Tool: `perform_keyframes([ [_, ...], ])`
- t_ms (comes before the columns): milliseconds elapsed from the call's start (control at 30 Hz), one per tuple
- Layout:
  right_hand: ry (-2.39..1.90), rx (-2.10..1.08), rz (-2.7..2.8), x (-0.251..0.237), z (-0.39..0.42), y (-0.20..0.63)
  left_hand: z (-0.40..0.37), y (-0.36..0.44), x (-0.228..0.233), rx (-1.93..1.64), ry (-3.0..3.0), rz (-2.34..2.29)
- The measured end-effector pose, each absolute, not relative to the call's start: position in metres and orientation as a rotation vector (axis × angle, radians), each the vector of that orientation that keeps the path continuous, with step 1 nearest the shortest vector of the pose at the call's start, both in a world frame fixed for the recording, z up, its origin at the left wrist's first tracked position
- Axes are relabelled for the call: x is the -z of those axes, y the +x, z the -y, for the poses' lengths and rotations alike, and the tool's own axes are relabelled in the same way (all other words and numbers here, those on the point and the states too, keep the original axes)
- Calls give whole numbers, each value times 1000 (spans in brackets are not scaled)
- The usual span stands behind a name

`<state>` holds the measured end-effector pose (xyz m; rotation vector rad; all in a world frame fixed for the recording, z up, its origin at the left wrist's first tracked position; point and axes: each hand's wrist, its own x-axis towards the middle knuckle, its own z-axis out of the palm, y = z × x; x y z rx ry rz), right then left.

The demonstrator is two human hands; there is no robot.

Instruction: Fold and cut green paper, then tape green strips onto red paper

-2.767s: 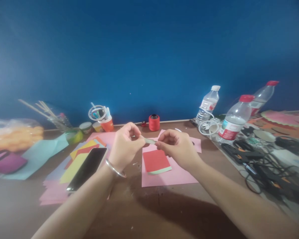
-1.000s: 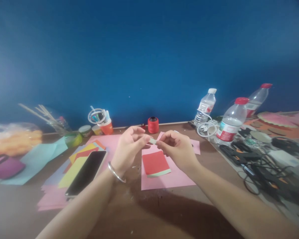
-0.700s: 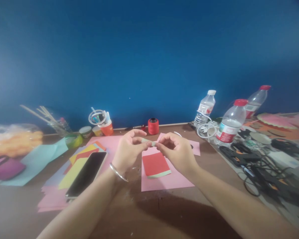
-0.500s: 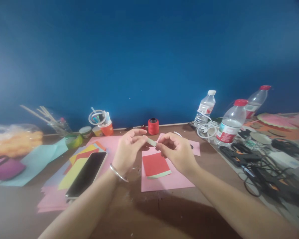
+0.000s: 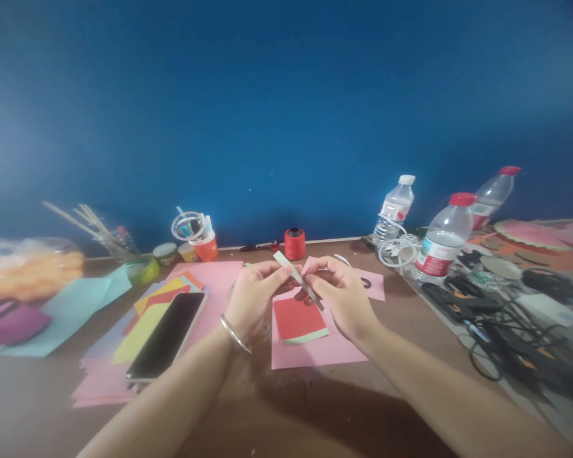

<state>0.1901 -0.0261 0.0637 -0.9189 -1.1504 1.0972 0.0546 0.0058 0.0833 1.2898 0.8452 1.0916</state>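
Thin pale paper strip [image 5: 296, 277] held tilted in the air just above the red folded paper [image 5: 298, 319], pinched from both sides: left hand [image 5: 256, 298] grips its upper part, right hand [image 5: 340, 296] its lower part. Red paper lies on a pink sheet [image 5: 315, 350] on the brown table [image 5: 277, 413]. Phone [image 5: 167, 336] sits on colored papers to the left, red thread spool [image 5: 295, 243] behind the hands, water bottles [image 5: 442, 238] and cables far right.

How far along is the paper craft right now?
Done: a red paper piece with a pale green edge lies on the pink sheet. In hand: left hand and right hand pinch a thin pale paper strip. Left: the strip is not attached to anything.
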Motion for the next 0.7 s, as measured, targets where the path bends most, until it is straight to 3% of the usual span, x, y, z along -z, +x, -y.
perform_keyframes([
  [467,-1121,-1016,1207,-61,24,190,-1,52,-82,-1069,1782,-1125],
  [700,-1158,-960,1209,-59,24,188,-3,52,-79,-1091,1615,-1070],
])
